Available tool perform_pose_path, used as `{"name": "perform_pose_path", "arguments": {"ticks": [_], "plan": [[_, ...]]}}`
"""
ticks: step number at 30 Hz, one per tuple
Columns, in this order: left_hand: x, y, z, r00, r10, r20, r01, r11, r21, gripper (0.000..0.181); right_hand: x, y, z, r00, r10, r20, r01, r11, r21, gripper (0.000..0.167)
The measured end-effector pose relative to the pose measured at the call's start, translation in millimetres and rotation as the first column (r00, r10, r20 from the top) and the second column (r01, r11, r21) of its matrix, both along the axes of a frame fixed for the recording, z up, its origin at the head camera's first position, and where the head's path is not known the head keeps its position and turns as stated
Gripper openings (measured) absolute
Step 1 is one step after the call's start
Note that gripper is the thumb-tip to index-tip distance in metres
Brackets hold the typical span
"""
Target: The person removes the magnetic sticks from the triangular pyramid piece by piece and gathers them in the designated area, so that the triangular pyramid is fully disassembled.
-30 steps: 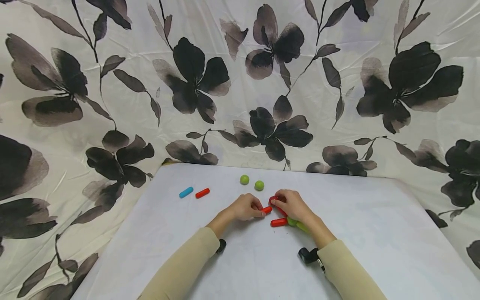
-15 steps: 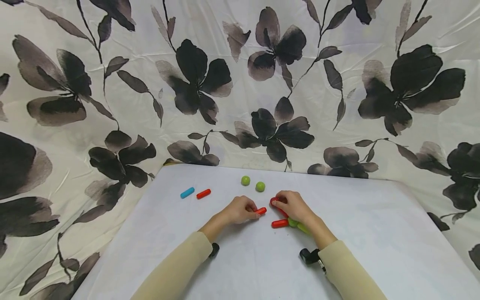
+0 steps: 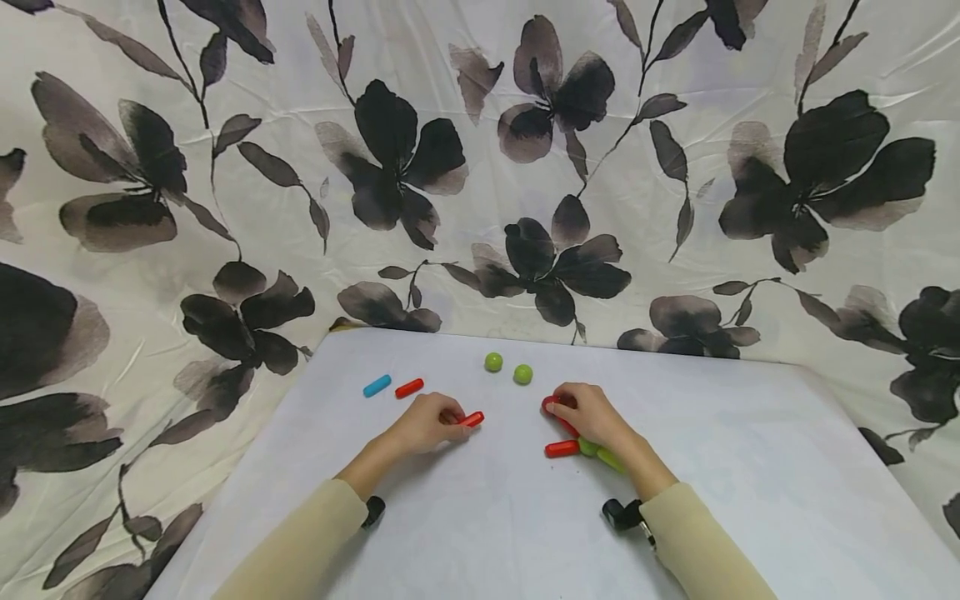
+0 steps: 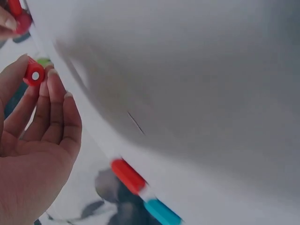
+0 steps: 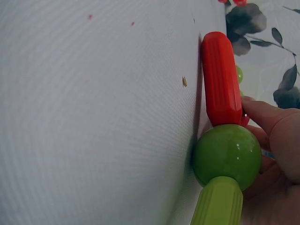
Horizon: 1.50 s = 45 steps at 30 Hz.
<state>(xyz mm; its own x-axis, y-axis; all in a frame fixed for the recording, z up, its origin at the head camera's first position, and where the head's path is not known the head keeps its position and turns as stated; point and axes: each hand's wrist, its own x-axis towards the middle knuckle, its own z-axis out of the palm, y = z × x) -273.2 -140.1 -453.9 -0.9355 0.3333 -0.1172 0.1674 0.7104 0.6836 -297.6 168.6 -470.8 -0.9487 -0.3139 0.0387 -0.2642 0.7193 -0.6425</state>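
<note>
My left hand (image 3: 426, 423) pinches a short red rod (image 3: 472, 419) between thumb and fingers; in the left wrist view the rod (image 4: 34, 75) shows its end with a white dot. My right hand (image 3: 592, 410) grips a red ball (image 3: 548, 403) at the far end of a joined piece. In that piece, a green ball (image 5: 227, 154) connects a red rod (image 5: 221, 77) and a light green rod (image 5: 218, 201). Another red rod (image 3: 567, 427), partly hidden by the right hand, runs between the red ball and the green one.
Two loose green balls (image 3: 492, 362) (image 3: 522, 374) lie near the table's back edge. A blue rod (image 3: 377, 386) and a red rod (image 3: 409, 388) lie at the back left. A floral cloth (image 3: 480, 167) hangs behind the white table (image 3: 480, 533).
My left hand has moved left, away from the joined piece, with the red rod in its fingers. The right hand has stayed on the red ball.
</note>
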Motion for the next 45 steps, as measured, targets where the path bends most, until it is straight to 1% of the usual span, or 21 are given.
{"name": "perform_pose_path", "arguments": {"ticks": [3,11,14,16,22,25,28,31,36,39,43,45], "plan": [[1.6,-20.9,-0.1,0.999,0.042,-0.01,-0.042,0.999,-0.011,0.016,-0.8,-1.3,-0.3,1.0,0.002,0.003,-0.002,1.0,0.001,0.027],[4.7,-77.9,0.9,0.994,0.07,-0.085,-0.074,0.996,-0.04,0.018,-0.5,-2.2,0.4,1.0,-0.007,0.007,0.007,1.0,0.001,0.027],[6.1,-94.8,0.4,0.991,0.097,-0.096,-0.103,0.993,-0.055,0.018,-0.2,-1.5,0.8,1.0,-0.012,0.009,0.011,1.0,0.002,0.028],[5.9,-105.3,-0.3,0.989,0.121,-0.089,-0.127,0.99,-0.064,0.019,-0.2,-1.0,1.0,1.0,-0.016,0.012,0.016,1.0,0.002,0.028],[-2.9,-135.0,-4.1,0.978,0.175,-0.116,-0.186,0.978,-0.09,0.021,0.1,-0.6,1.6,1.0,-0.018,0.005,0.018,1.0,0.005,0.028],[-7.4,-147.3,-5.8,0.974,0.188,-0.123,-0.202,0.972,-0.115,0.021,0.4,-0.7,1.5,1.0,-0.018,0.004,0.018,1.0,0.005,0.028],[-9.9,-155.2,-6.9,0.974,0.188,-0.124,-0.205,0.969,-0.136,0.021,0.4,-1.1,0.7,1.0,-0.018,0.0,0.018,1.0,0.006,0.027],[-10.5,-159.2,-7.6,0.976,0.178,-0.123,-0.195,0.971,-0.141,0.02,0.5,-1.5,-0.1,1.0,-0.018,0.0,0.018,1.0,0.003,0.027],[-10.4,-160.3,-8.9,0.978,0.169,-0.121,-0.185,0.974,-0.134,0.019,0.6,-1.4,-1.1,1.0,-0.014,0.007,0.014,1.0,-0.005,0.027],[-10.0,-159.9,-9.1,0.978,0.172,-0.121,-0.187,0.973,-0.131,0.02,-0.1,0.2,-1.7,1.0,0.007,0.003,-0.007,1.0,-0.009,0.026],[-9.1,-160.7,-6.2,0.98,0.172,-0.098,-0.185,0.973,-0.138,0.024,-0.5,2.0,-1.5,0.999,0.042,0.003,-0.042,0.999,-0.008,0.026],[-8.5,-161.6,-3.9,0.982,0.161,-0.096,-0.174,0.974,-0.146,0.028,-0.4,2.2,-1.2,0.999,0.049,0.011,-0.048,0.999,-0.009,0.027]]}}
